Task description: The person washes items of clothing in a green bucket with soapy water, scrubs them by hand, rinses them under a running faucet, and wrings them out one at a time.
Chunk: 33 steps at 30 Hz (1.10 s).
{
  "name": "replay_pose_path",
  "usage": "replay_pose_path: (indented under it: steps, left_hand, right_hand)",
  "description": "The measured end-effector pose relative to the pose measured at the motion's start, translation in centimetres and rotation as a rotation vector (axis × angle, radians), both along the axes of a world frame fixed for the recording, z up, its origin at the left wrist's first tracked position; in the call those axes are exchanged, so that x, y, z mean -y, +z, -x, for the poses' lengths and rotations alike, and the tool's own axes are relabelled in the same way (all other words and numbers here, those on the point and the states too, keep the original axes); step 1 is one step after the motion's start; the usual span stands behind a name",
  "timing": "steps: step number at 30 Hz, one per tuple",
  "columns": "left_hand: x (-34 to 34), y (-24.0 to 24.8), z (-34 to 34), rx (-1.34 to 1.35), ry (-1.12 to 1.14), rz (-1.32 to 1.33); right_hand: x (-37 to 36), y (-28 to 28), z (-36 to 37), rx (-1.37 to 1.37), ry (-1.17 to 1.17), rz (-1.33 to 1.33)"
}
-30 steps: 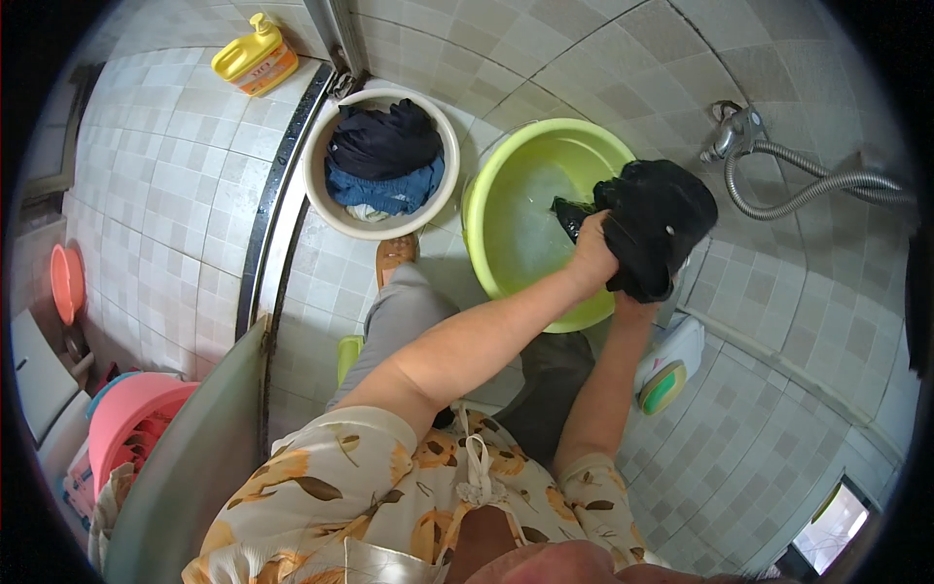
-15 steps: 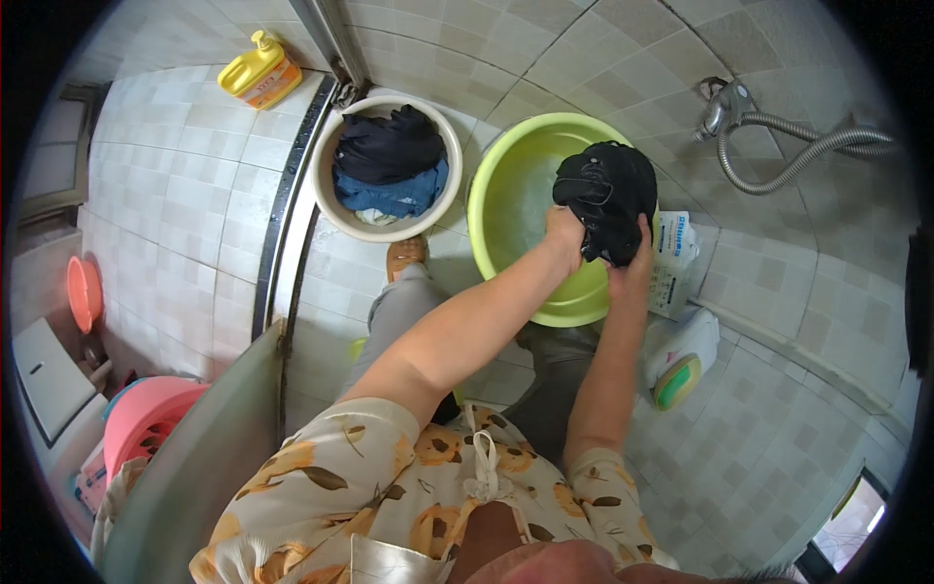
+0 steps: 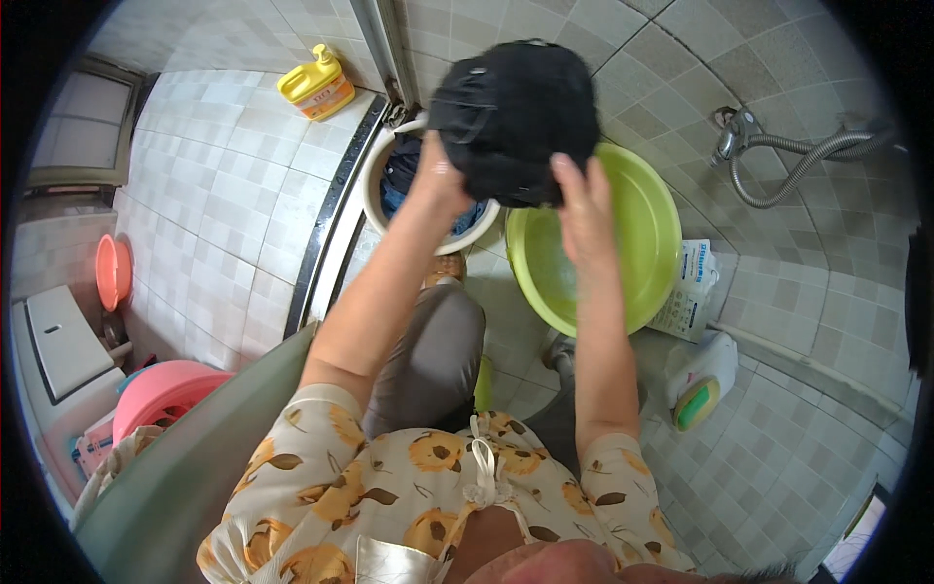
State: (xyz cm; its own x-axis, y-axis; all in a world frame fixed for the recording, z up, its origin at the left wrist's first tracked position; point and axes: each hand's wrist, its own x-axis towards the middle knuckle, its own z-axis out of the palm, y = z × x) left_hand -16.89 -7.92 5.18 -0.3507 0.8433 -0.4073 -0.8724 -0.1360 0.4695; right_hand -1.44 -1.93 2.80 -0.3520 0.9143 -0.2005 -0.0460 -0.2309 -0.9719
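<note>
A bunched black garment (image 3: 516, 122) is held up between my two hands, above the gap between the two basins. My left hand (image 3: 443, 183) grips its lower left side, with the fingers partly hidden behind the cloth. On its lower right edge my right hand (image 3: 584, 195) is closed, thumb and fingers on the fabric. Beneath and to the right stands the yellow-green basin (image 3: 664, 253) with water in it. The off-white basin (image 3: 373, 195) under my left forearm holds dark and blue clothes (image 3: 397, 175), partly covered by the bundle and my arm.
A yellow pump jug (image 3: 317, 86) stands beyond the metal door track (image 3: 341, 219). On the right are a white printed packet (image 3: 689, 292), a white bottle with a green-and-yellow brush (image 3: 697, 404), and a shower hose (image 3: 769, 200) on the wall. Pink tubs (image 3: 165, 394) sit at left.
Both hands have lifted the black garment out from over the yellow-green basin and moved it left and up, partly over the off-white basin. The view has shifted slightly.
</note>
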Motion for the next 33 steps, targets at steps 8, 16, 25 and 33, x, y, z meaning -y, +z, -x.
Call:
replay_pose_path:
  steps: [8, 16, 25, 33]
  left_hand:
    - [7.9, -16.1, 9.5, -1.836, -0.289, 0.85]
    - [8.6, -24.2, 8.7, -1.855, -0.971, 0.862]
    - [1.3, -16.3, 6.6, -1.811, -0.467, 0.459]
    - [-4.1, -15.6, -3.1, -1.557, -0.493, 0.033]
  right_hand:
    - [1.6, -6.9, 3.5, 0.467, 0.378, -0.193]
    - [-4.9, -12.2, -8.2, 0.655, 0.181, -0.113]
    - [-7.9, -23.1, -16.4, 1.279, 0.505, -0.244]
    - [-5.3, -27.7, -11.8, 1.514, 1.264, 0.085]
